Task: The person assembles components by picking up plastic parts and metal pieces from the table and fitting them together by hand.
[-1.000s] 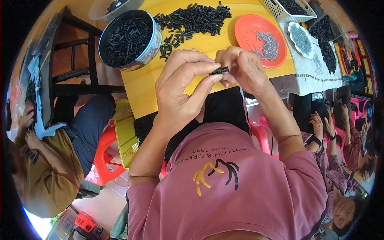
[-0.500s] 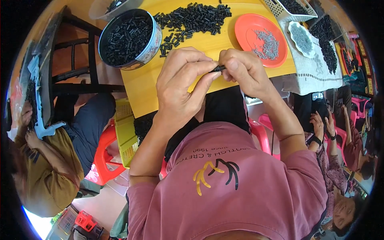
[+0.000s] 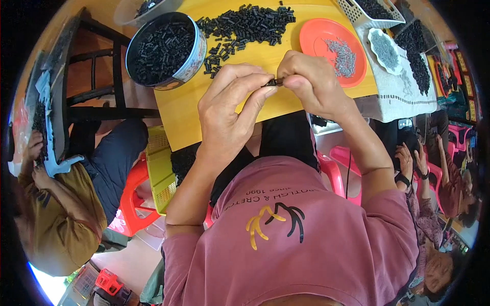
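Barely anything moved since half a second earlier: both hands stayed joined over the front of the yellow tabletop (image 3: 194, 117), and the small black piece (image 3: 273, 81) sat a little deeper between the fingertips. Left hand (image 3: 229, 115) was curled, thumb and forefinger pinched on the near end of the black piece. Right hand (image 3: 311, 81) was closed in a loose fist, fingertips pinched on the other end. So one piece, held by two hands, in the air above the tabletop edge, not touching it.

Counted on the tabletop: one round tin (image 3: 196, 51) at the back left, full of black pieces; one loose pile of black pieces (image 3: 245, 25) just beside the tin, too many to count; one orange plate (image 3: 316, 35) at the back right with a heap of thin grey metal bits (image 3: 343, 55); one white basket (image 3: 357, 15) at the far right corner holding more black pieces.

Right of the tabletop lay one white cloth (image 3: 398, 97) carrying one small white dish (image 3: 385, 48) of grey bits and a second heap of black pieces (image 3: 418, 64).

One other person in a mustard top (image 3: 61, 224) sat at the left, near a red stool (image 3: 135, 199); more people sat at the right edge.
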A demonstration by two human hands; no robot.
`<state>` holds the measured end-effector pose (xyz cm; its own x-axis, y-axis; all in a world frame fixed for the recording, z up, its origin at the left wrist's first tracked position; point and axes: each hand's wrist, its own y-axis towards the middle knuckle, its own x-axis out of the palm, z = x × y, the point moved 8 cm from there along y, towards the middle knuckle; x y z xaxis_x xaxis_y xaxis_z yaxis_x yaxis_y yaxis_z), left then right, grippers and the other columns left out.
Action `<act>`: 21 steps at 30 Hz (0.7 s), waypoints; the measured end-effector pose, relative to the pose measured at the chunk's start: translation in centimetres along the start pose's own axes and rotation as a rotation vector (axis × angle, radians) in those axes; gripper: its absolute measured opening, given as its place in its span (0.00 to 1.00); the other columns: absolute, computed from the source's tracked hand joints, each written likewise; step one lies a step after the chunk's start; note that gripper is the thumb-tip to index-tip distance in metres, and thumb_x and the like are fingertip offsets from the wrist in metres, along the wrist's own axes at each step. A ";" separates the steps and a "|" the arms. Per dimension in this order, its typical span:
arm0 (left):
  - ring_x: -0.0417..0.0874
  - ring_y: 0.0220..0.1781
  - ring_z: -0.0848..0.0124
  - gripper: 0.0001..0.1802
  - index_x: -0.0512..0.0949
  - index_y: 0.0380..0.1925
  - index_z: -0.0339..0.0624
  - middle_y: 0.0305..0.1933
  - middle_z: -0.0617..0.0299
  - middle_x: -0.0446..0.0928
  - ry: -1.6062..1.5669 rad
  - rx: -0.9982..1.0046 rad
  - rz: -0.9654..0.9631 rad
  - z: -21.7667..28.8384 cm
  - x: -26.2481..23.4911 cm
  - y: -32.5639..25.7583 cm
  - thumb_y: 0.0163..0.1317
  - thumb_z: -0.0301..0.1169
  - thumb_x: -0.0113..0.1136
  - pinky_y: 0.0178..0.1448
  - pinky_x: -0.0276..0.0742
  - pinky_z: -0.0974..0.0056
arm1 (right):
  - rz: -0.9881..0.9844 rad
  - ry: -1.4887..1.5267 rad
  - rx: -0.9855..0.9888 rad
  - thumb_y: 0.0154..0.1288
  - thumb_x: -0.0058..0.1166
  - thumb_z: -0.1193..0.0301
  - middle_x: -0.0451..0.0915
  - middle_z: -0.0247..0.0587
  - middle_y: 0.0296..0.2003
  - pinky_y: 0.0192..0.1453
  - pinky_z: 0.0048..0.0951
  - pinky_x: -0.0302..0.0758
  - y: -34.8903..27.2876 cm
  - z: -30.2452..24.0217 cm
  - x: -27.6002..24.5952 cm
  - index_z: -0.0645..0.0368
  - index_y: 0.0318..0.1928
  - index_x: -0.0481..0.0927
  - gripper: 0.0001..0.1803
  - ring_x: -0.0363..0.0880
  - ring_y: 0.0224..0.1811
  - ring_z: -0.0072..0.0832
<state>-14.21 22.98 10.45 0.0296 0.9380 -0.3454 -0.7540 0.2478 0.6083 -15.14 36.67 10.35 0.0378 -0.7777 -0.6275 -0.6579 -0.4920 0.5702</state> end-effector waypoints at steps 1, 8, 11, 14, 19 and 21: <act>0.82 0.38 0.64 0.09 0.81 0.36 0.34 0.38 0.55 0.79 -0.006 -0.001 0.009 0.0 -0.1 0.0 0.54 0.18 0.67 0.40 0.78 0.65 | 0.036 0.168 0.143 0.72 0.49 0.64 0.74 0.42 0.25 0.29 0.33 0.71 -0.4 0.8 -0.1 0.64 0.31 0.75 0.16 0.76 0.26 0.34; 0.78 0.44 0.64 0.10 0.83 0.36 0.38 0.43 0.56 0.79 -0.081 -0.067 0.009 -1.1 0.0 -0.5 0.52 0.21 0.68 0.46 0.74 0.63 | 0.060 1.015 0.586 0.75 0.45 0.56 0.75 0.34 0.26 0.36 0.24 0.74 -3.9 3.1 4.4 0.66 0.49 0.77 0.23 0.73 0.28 0.20; 0.76 0.48 0.62 0.10 0.84 0.35 0.39 0.46 0.57 0.78 -0.134 -0.023 0.009 -0.8 0.1 -0.8 0.51 0.21 0.69 0.48 0.72 0.61 | 0.061 1.333 0.636 0.71 0.51 0.55 0.73 0.33 0.26 0.33 0.24 0.72 -4.1 2.4 6.0 0.64 0.49 0.77 0.22 0.72 0.27 0.20; 0.78 0.50 0.61 0.12 0.82 0.39 0.37 0.47 0.54 0.79 -0.256 -0.027 -0.038 -1.0 0.4 -2.1 0.53 0.19 0.67 0.54 0.74 0.61 | 0.005 1.630 0.668 0.66 0.58 0.55 0.74 0.33 0.28 0.33 0.23 0.72 -4.8 1.7 7.8 0.62 0.45 0.76 0.21 0.72 0.29 0.20; 0.79 0.50 0.59 0.11 0.82 0.39 0.35 0.45 0.53 0.80 -0.434 -0.072 -0.012 -0.3 -0.1 -4.2 0.54 0.18 0.66 0.54 0.76 0.58 | -0.077 1.868 0.697 0.60 0.65 0.53 0.76 0.38 0.38 0.39 0.28 0.73 -5.6 -0.7 10.4 0.64 0.55 0.71 0.32 0.75 0.35 0.24; 0.79 0.49 0.59 0.11 0.82 0.39 0.35 0.45 0.52 0.80 -0.432 -0.071 -0.016 0.0 -0.8 -4.5 0.54 0.19 0.67 0.53 0.76 0.59 | -0.095 1.966 0.702 0.60 0.65 0.54 0.76 0.38 0.38 0.40 0.29 0.74 -6.0 -1.2 11.4 0.64 0.57 0.70 0.34 0.76 0.37 0.25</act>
<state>-10.82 21.11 8.01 0.3021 0.9532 -0.0143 -0.7942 0.2599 0.5493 -9.88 30.28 0.40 0.3343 -0.2874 0.8976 -0.6969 -0.7166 0.0301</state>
